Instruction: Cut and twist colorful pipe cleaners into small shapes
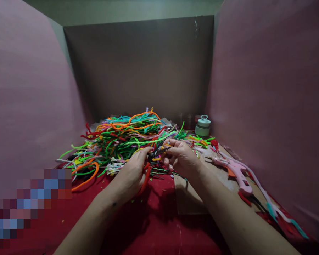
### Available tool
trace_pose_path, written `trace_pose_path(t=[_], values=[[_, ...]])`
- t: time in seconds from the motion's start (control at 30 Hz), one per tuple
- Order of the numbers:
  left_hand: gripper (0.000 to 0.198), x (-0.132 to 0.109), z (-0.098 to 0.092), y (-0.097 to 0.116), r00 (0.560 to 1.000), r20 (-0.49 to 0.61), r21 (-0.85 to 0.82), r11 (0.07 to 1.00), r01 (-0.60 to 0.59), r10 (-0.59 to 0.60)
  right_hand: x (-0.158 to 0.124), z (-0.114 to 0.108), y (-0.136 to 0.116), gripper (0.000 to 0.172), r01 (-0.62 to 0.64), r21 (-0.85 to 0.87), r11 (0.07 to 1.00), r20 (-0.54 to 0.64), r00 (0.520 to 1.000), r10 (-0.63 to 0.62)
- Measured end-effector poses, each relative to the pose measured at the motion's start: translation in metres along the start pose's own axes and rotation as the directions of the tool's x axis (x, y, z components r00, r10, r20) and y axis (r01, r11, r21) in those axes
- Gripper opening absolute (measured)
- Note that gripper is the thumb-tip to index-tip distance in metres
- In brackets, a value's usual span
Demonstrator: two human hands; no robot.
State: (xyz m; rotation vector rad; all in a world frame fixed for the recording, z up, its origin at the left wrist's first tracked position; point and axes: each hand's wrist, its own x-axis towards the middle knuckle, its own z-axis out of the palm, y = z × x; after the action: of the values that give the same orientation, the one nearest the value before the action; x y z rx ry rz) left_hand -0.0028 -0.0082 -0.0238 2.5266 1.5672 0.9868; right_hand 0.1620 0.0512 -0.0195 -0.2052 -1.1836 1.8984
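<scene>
My left hand (134, 171) is closed in a pinch around a red-orange pipe cleaner (145, 180) that curves down under the palm. My right hand (181, 157) is closed on small dark scissors (157, 151), whose blades point left toward my left fingertips and meet the pipe cleaner between the two hands. Right behind both hands lies a big heap of pipe cleaners (122, 136) in green, orange, red, blue and purple.
A red cloth (154, 219) covers the table. A pink glue gun (238, 173) lies on a cardboard sheet (187, 198) at the right. Rolls of tape (202, 126) stand at the back right. Pink panels and a brown board wall in the space.
</scene>
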Motion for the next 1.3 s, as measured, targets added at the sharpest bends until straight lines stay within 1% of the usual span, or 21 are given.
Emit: trace_pose_path(t=[0.13, 0.27, 0.33, 0.47, 0.57, 0.73, 0.83, 0.97, 1.07, 1.13, 1.17, 1.2, 1.23, 1.3], values=[[0.050, 0.000, 0.000, 0.002, 1.000, -0.009, 0.039, 0.999, 0.003, -0.003, -0.001, 0.001, 0.000, 0.016, -0.015, -0.019, 1.000, 0.001, 1.000, 0.015], [0.048, -0.002, 0.000, 0.001, 0.999, -0.032, 0.066, 0.998, -0.017, 0.019, -0.001, 0.002, -0.001, 0.019, -0.015, -0.029, 0.999, -0.008, 1.000, 0.014], [0.047, -0.002, 0.000, 0.000, 0.999, -0.039, 0.060, 0.998, -0.023, 0.025, -0.002, 0.002, -0.002, 0.018, -0.010, -0.042, 0.999, -0.016, 1.000, 0.010], [0.045, -0.003, 0.001, 0.001, 1.000, -0.016, 0.004, 1.000, -0.021, 0.021, -0.001, 0.002, -0.003, 0.018, -0.019, -0.068, 0.997, -0.034, 0.999, 0.017], [0.046, -0.002, 0.003, 0.001, 0.999, -0.034, -0.015, 0.999, -0.029, 0.029, -0.001, 0.002, -0.004, 0.018, -0.021, -0.077, 0.997, -0.041, 0.999, 0.018], [0.047, -0.001, 0.009, -0.006, 0.998, -0.047, 0.065, 0.998, -0.027, 0.030, -0.001, 0.002, -0.004, 0.019, -0.021, -0.076, 0.997, -0.052, 0.998, 0.017], [0.047, -0.001, 0.012, -0.010, 0.999, -0.038, 0.068, 0.997, -0.029, 0.032, -0.002, 0.003, -0.005, 0.021, -0.035, -0.080, 0.996, -0.071, 0.997, 0.030], [0.043, -0.001, 0.011, -0.004, 0.999, -0.047, 0.031, 0.999, -0.010, 0.011, -0.002, 0.005, -0.007, 0.023, -0.043, -0.087, 0.995, -0.070, 0.997, 0.037], [0.037, -0.001, 0.006, 0.003, 0.999, -0.010, 0.003, 0.999, 0.046, -0.046, -0.002, 0.004, -0.006, 0.024, -0.026, -0.092, 0.995, -0.062, 0.998, 0.021], [0.032, -0.002, 0.001, 0.008, 0.992, -0.008, -0.038, 0.991, 0.127, -0.128, -0.001, 0.003, -0.005, 0.023, -0.006, -0.092, 0.996, -0.053, 0.999, 0.001], [0.029, -0.001, -0.002, 0.010, 0.984, -0.016, -0.091, 0.980, 0.177, -0.179, -0.001, 0.003, -0.004, 0.023, 0.000, -0.090, 0.996, -0.046, 0.999, -0.004], [0.027, -0.001, -0.004, 0.013, 0.972, -0.027, -0.178, 0.958, 0.224, -0.233, -0.001, 0.003, -0.004, 0.023, 0.002, -0.090, 0.996, -0.040, 0.999, -0.006], [0.026, -0.001, -0.006, 0.016, 0.957, -0.029, -0.292, 0.918, 0.269, -0.289, -0.001, 0.003, -0.003, 0.023, 0.005, -0.091, 0.996, -0.037, 0.999, -0.008], [0.027, 0.002, -0.010, 0.023, 0.920, -0.018, -0.533, 0.782, 0.323, -0.392, -0.001, 0.004, -0.001, 0.022, 0.023, -0.103, 0.994, -0.048, 0.998, -0.028]])
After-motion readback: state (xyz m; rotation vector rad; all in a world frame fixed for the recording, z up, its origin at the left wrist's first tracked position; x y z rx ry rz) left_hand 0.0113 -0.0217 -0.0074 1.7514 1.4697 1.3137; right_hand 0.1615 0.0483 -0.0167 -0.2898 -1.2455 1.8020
